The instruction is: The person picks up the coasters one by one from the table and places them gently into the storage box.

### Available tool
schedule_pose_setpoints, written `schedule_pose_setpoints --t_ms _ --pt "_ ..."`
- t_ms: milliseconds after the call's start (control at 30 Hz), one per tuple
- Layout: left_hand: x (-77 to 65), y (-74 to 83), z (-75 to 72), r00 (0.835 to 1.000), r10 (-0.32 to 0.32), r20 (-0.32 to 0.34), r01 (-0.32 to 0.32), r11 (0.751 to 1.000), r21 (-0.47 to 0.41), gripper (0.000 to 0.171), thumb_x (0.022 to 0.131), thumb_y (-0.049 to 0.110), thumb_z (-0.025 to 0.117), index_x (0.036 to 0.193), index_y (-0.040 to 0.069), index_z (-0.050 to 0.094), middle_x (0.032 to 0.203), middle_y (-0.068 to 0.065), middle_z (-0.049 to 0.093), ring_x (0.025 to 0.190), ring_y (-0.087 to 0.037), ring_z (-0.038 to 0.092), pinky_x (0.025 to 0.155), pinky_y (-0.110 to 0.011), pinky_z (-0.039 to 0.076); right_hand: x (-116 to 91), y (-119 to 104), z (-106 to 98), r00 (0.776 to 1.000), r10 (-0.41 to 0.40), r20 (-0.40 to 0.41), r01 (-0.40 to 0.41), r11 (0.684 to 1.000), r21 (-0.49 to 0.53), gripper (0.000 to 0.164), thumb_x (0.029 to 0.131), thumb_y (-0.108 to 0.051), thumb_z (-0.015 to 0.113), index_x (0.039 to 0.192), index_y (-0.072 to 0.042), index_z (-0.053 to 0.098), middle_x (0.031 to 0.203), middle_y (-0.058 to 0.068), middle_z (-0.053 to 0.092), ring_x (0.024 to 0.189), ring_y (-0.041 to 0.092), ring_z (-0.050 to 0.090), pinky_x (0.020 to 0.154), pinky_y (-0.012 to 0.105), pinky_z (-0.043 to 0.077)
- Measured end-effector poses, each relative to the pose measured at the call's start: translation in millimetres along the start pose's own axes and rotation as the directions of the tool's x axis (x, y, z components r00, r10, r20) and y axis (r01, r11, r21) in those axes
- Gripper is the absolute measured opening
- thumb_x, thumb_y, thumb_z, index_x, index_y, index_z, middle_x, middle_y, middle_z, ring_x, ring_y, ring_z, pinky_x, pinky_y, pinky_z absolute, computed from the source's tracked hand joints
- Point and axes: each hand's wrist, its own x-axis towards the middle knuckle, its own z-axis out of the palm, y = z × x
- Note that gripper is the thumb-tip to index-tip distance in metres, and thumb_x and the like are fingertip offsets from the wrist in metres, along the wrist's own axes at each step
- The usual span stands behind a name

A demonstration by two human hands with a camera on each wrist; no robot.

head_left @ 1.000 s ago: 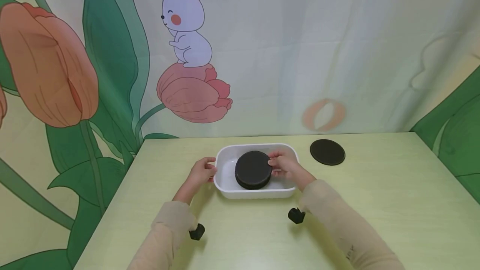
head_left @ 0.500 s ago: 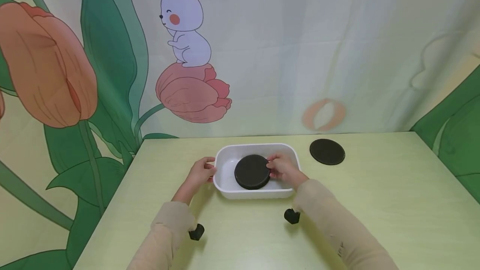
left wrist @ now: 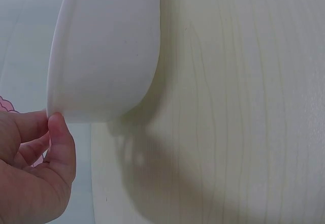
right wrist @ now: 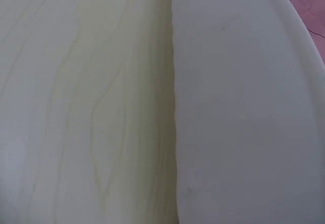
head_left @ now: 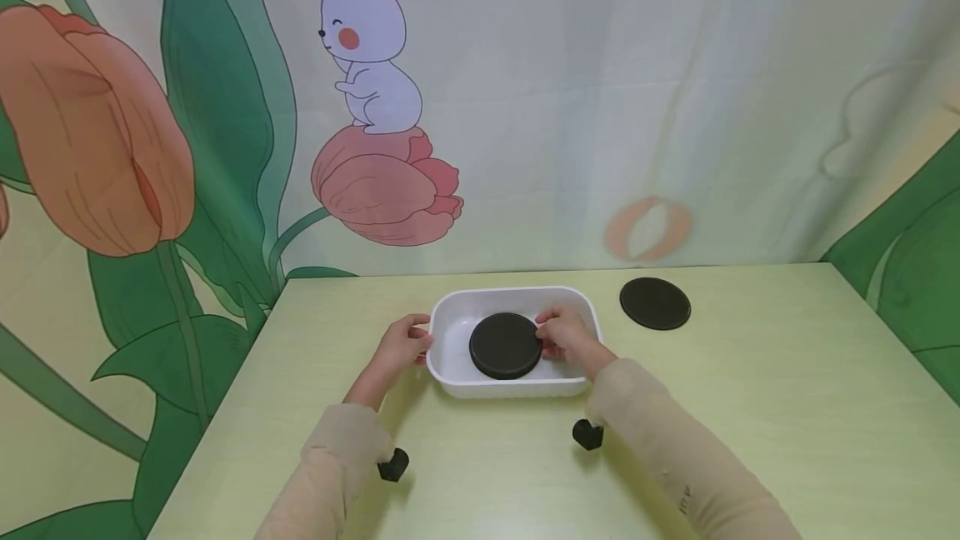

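Note:
A white rectangular tub (head_left: 517,389) with rounded corners stands on the table. My left hand (head_left: 402,343) pinches its left rim; in the left wrist view, thumb and finger of the left hand (left wrist: 40,168) meet on the rim of the tub (left wrist: 106,46). Inside the tub lies a round black coaster (head_left: 506,346), its thickness suggesting a stack. My right hand (head_left: 567,335) reaches into the tub and pinches the coaster's right edge, fingertips partly hidden. The right wrist view catches only the tub's outer side (right wrist: 244,102) and no hand.
Another round black coaster (head_left: 656,303) lies flat on the table (head_left: 750,407), behind and right of the tub. A printed cloth (head_left: 540,123) with a rabbit and tulips hangs behind the table's back edge. Small black wrist mounts (head_left: 587,434) hang below both sleeves.
My right hand has lowered the coaster slightly inside the tub, from a raised position to a lower one. The left hand keeps its hold on the rim, and the tub stays put.

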Motion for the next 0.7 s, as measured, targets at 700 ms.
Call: schedule_pose_setpoints --t_ms 700 --pt "0.8 -0.3 1.1 1.0 0.003 -0.007 -0.003 1.0 0.015 0.038 0.086 0.002 0.051 0.124 0.002 0.045 0.094 -0.013 0.051 0.072 -0.017 0.055 0.057 -0.02 0.048 11.3 -33.5 -57.2 0.984 -0.172 -0.036 0.163 0.971 -0.173 0.032 0.084 -0.005 0.052 0.115 0.002 0.049 0.089 0.003 0.053 0.072 0.014 0.048 0.059 0.021 0.047"
